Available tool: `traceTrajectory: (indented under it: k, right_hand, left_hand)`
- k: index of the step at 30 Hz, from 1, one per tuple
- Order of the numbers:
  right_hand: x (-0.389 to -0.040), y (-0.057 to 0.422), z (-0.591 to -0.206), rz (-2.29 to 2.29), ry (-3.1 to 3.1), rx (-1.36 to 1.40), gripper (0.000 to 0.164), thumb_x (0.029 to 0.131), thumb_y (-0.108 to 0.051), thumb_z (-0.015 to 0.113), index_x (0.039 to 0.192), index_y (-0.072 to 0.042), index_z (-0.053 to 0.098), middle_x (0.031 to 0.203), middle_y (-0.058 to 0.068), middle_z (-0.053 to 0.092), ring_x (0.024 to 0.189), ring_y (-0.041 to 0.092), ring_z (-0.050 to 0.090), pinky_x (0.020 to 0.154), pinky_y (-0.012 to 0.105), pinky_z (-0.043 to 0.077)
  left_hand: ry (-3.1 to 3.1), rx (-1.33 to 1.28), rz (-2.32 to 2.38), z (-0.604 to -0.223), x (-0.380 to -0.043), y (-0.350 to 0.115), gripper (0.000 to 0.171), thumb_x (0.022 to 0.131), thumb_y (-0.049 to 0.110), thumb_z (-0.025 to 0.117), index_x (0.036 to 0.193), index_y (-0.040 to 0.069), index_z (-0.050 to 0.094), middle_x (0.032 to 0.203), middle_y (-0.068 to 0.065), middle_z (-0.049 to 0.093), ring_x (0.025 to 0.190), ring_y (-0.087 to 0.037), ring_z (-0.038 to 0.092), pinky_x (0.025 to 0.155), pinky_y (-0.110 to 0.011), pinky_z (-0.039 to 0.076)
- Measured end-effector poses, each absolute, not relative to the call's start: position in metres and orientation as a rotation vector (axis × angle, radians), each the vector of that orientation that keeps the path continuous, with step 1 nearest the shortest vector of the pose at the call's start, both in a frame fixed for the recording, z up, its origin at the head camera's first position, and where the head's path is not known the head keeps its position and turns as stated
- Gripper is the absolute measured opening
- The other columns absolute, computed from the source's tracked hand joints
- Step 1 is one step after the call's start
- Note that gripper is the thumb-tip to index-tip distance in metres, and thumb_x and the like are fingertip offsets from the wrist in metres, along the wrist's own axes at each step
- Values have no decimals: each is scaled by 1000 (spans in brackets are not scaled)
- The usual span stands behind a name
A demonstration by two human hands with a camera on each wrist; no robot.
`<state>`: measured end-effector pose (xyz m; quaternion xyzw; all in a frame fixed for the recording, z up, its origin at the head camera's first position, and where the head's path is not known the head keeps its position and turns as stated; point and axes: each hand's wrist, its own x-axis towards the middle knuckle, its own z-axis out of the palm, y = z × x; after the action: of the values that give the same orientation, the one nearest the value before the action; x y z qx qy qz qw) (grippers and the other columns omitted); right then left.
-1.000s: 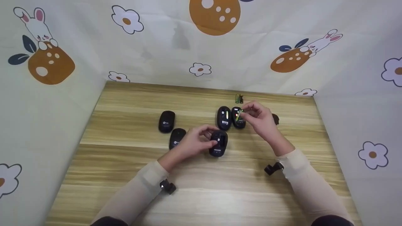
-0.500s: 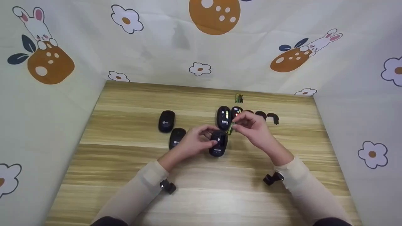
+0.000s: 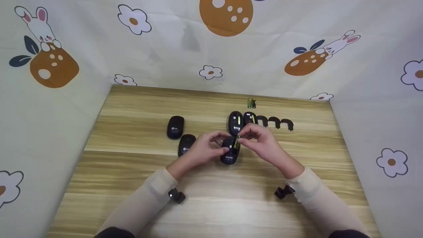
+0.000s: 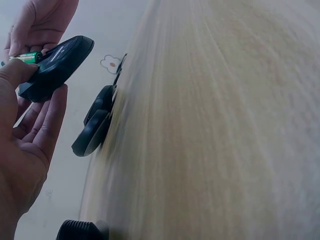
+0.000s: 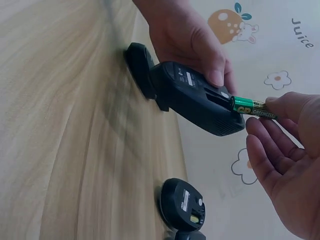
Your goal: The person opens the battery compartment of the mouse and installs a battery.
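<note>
Woodgrain tabletop [image 3: 211,205] meets flowered walls [image 3: 168,59]; left fingers [image 4: 54,110] grip a mouse [image 5: 200,110], right fingers [image 5: 259,157] pinch a battery [image 5: 245,105].

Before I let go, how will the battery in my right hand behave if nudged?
The battery would probably roll if loose, being a cylinder. It should feel stiff, since it looks straight in your right hand. Its shiny wrapper may be slippery.
</note>
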<state>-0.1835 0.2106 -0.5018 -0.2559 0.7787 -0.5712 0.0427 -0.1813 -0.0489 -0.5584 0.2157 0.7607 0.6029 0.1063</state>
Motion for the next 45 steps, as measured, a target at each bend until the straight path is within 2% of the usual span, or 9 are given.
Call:
traceTrajectory:
  k: [7, 20, 28, 36, 39, 42, 45]
  right_hand:
    - [-182, 209, -506, -1695, 2437, -852, 16, 95, 0, 85, 107, -9, 79, 101, 4, 76, 90, 23, 71, 83, 32, 62]
    - [-182, 208, -512, -1608, 2488, -844, 17, 94, -4, 87, 105, -14, 80, 102, 0, 72, 90, 20, 68, 82, 30, 60]
    - [-180, 208, -515, -1584, 2482, -842, 14, 95, -5, 86, 105, -15, 82, 103, 0, 70, 92, 21, 67, 83, 29, 60]
    - [-179, 208, -519, -1591, 2507, -833, 16, 95, -3, 86, 103, -18, 83, 106, 0, 70, 97, 22, 67, 85, 33, 60]
    - [-179, 208, -521, -1646, 2452, -780, 17, 96, -2, 85, 109, -11, 80, 114, 5, 71, 105, 25, 68, 91, 38, 63]
    - [-178, 207, -523, -1704, 2361, -665, 28, 97, -1, 82, 123, -6, 74, 123, 9, 74, 114, 29, 70, 98, 40, 63]
    - [-177, 206, -523, -1705, 2306, -540, 36, 99, -3, 79, 134, -4, 70, 128, 11, 76, 117, 30, 73, 102, 38, 62]
  left_hand:
    - [2213, 662, 1804, -557, -181, -49, 45, 94, 8, 87, 137, 12, 73, 112, 3, 78, 99, -19, 72, 99, -46, 60]
    - [2212, 632, 1787, -558, -181, -48, 46, 93, 8, 88, 136, 17, 74, 115, 3, 78, 102, -20, 72, 99, -47, 60]
    - [2214, 622, 1790, -558, -181, -48, 46, 93, 9, 88, 137, 17, 74, 114, 4, 78, 101, -19, 72, 97, -46, 60]
    - [2197, 628, 1802, -558, -181, -48, 46, 94, 8, 87, 137, 15, 74, 114, 3, 79, 101, -21, 72, 101, -55, 59]
    - [2210, 633, 1793, -557, -180, -48, 46, 94, 9, 88, 137, 16, 74, 114, 4, 79, 101, -20, 72, 102, -54, 58]
    - [2222, 640, 1792, -556, -180, -48, 46, 94, 10, 88, 137, 16, 74, 114, 4, 79, 101, -20, 72, 100, -49, 60]
    - [2234, 641, 1798, -556, -180, -48, 46, 94, 9, 88, 137, 14, 74, 113, 3, 79, 101, -19, 72, 93, -42, 64]
